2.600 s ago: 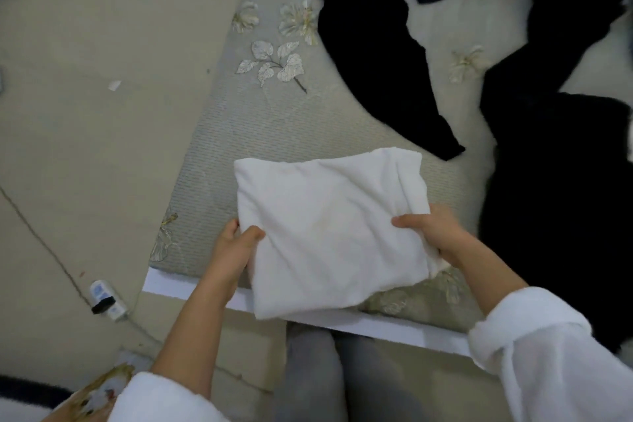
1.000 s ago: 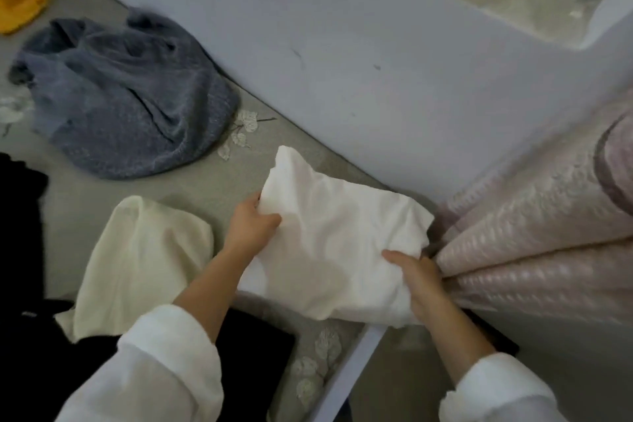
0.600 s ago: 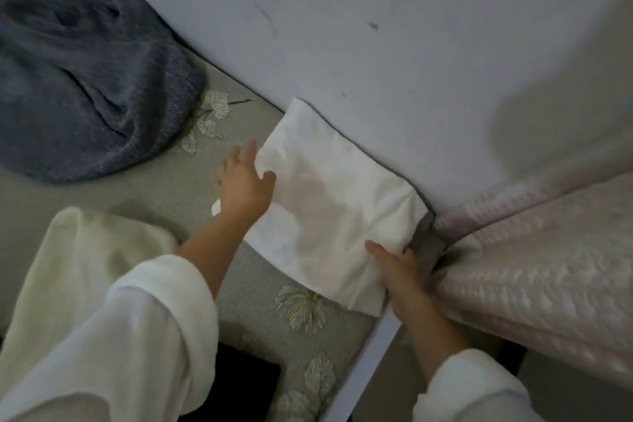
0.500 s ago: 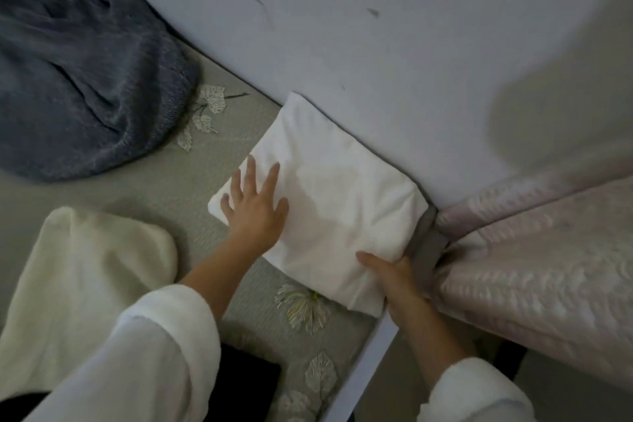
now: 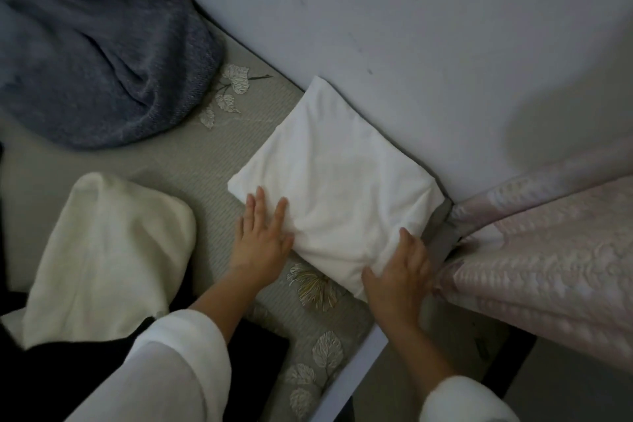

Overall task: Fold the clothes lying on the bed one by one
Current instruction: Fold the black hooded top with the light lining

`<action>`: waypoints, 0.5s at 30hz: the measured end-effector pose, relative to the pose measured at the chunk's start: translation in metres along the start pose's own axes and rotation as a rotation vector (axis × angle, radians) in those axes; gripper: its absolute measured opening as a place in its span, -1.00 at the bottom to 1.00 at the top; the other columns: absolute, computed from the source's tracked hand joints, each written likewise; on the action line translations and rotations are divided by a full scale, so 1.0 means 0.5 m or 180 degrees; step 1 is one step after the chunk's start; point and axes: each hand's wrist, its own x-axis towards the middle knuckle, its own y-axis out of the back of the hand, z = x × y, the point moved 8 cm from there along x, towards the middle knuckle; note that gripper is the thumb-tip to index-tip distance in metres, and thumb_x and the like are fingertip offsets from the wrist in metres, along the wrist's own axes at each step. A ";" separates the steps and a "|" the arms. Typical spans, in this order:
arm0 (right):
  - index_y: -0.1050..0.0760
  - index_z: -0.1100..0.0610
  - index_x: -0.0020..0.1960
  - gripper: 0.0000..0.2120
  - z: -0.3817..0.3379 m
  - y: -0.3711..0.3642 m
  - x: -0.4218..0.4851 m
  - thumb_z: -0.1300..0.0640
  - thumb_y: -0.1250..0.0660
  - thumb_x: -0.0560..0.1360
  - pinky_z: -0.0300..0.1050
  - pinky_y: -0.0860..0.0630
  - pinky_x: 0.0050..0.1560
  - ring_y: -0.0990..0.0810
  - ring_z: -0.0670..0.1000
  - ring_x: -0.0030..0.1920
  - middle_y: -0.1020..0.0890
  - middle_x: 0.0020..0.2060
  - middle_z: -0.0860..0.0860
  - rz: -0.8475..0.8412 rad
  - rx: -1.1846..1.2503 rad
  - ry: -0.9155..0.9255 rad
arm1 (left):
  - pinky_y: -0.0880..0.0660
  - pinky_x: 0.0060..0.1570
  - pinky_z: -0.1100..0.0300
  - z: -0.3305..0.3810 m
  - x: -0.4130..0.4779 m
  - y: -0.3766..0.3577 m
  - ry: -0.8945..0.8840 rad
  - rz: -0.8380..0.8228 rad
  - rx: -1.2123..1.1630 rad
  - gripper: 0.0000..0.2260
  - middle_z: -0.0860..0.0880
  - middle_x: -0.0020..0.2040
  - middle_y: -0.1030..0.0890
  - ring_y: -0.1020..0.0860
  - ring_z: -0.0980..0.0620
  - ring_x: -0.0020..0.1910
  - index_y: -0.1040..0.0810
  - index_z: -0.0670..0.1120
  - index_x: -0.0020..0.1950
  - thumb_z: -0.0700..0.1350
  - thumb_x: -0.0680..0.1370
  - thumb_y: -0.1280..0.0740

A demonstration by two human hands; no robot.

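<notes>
A folded white garment (image 5: 335, 181) lies flat on the grey leaf-patterned bed cover (image 5: 219, 154), in the corner where the wall meets a pink quilt. My left hand (image 5: 262, 236) rests palm-down on its near left edge, fingers spread. My right hand (image 5: 399, 271) lies flat on its near right corner, beside the quilt. Neither hand grips the cloth. A cream garment (image 5: 109, 257) lies loosely to the left, a grey-blue fleece garment (image 5: 96, 44) is heaped at the far left, and black clothing (image 5: 68, 373) lies at the near left.
A pale wall (image 5: 411, 27) runs along the far side of the bed. A stack of folded pink quilt (image 5: 548, 257) stands at the right, touching the white garment's corner. The bed's white edge (image 5: 356, 373) runs diagonally near my right forearm.
I carried the folded white garment from the bed's front edge to the corner by the wall and laid it down. Both hands have let go and now press flat on its near edge.
</notes>
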 end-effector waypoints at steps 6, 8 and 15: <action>-0.24 0.13 0.42 -0.38 -0.101 -0.020 -0.072 0.13 -0.39 0.42 0.11 -0.28 0.23 -0.25 0.13 0.31 -0.30 0.36 0.10 -0.0448 -0.0155 0.0816 | -0.02 0.46 0.02 -0.004 -0.142 0.065 0.0136 0.0557 -0.1212 -0.48 -0.19 0.57 0.05 0.01 -0.14 0.54 -0.16 -0.10 0.53 -0.06 0.60 -0.21; -0.26 0.13 0.41 -0.40 -0.135 -0.037 -0.117 0.13 -0.38 0.43 0.10 -0.28 0.21 -0.26 0.13 0.31 -0.32 0.35 0.10 -0.0644 -0.0271 0.1063 | -0.11 0.41 0.10 -0.034 -0.222 0.093 0.0348 0.0957 -0.1610 -0.54 -0.18 0.55 -0.08 -0.12 -0.09 0.50 -0.30 -0.13 0.45 -0.17 0.56 -0.26; -0.39 0.21 0.29 -0.51 -0.212 -0.130 -0.343 0.19 -0.41 0.39 0.04 -0.31 0.23 -0.36 0.17 0.24 -0.43 0.23 0.17 -0.1223 -0.0473 0.1775 | -0.05 0.31 0.40 -0.198 -0.531 0.065 0.1020 0.1534 -0.1914 -0.64 0.00 0.51 -0.19 -0.13 0.09 0.48 -0.44 0.01 0.32 -0.19 0.54 -0.29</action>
